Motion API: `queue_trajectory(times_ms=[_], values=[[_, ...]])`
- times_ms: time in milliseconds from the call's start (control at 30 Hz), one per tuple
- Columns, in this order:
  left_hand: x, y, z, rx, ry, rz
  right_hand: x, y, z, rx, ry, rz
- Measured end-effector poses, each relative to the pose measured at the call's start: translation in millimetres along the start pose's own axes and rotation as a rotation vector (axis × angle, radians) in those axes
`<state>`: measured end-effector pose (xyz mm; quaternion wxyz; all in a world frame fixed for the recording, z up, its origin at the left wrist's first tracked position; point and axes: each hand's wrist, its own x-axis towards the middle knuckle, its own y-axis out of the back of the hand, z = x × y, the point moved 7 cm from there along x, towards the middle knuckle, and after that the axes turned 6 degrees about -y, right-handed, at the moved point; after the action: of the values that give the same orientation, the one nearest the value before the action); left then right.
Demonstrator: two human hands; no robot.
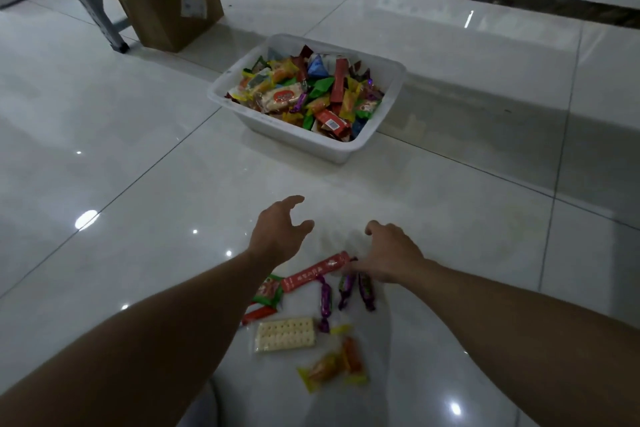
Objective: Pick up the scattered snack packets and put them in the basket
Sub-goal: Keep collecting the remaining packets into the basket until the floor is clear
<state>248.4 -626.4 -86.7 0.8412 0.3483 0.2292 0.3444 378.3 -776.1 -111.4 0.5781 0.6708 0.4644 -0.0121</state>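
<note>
Orange yellow-ended film packets [332,366], short of white plastic basket [298,140], seem light, slippery; pinch seams; left hand [277,236] spread, empty; right hand [391,253] grip unclear.

dim | glare spots on floor [138,135] | edges bowed | focus perhaps soft

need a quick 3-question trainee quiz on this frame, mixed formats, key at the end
1. True or false: the white basket already holds snack packets.
2. Where does the cracker packet lie? A) in the basket B) on the floor C) on a chair
3. Fill in: the ____ hand is right beside the end of the long red packet that is nearer the basket.
Key: 1 true. 2 B. 3 right hand.
</note>
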Motion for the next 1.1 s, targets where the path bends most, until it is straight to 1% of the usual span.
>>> queue_trajectory(times_ms=[100,300,533,700,800,900,1000,1100], values=[[-5,-8,-2,0.024,0.0,-0.026,-1,-17,-6,0.016,-0.009,-0.036],[-10,-8,-11,0.068,-0.002,-0.029,5,-36,-10,0.03,-0.021,0.003],[-17,-10,-25,0.099,0.002,-0.062,17,-26,-12,0.13,0.016,0.136],[-21,-19,-24,0.172,-0.063,-0.147,21,-15,-9,0.283,0.023,0.221],[-24,-31,-21,0.221,-0.109,-0.242,24,-6,-8,0.369,0.03,0.266],[-27,-43,-23,0.27,-0.116,-0.319,25,2,-9,0.41,0.045,0.286],[-28,-52,-24,0.366,-0.131,-0.333,24,5,-10,0.433,0.057,0.29],[-29,-60,-24,0.349,-0.129,-0.324,24,5,-10,0.45,0.06,0.299]])
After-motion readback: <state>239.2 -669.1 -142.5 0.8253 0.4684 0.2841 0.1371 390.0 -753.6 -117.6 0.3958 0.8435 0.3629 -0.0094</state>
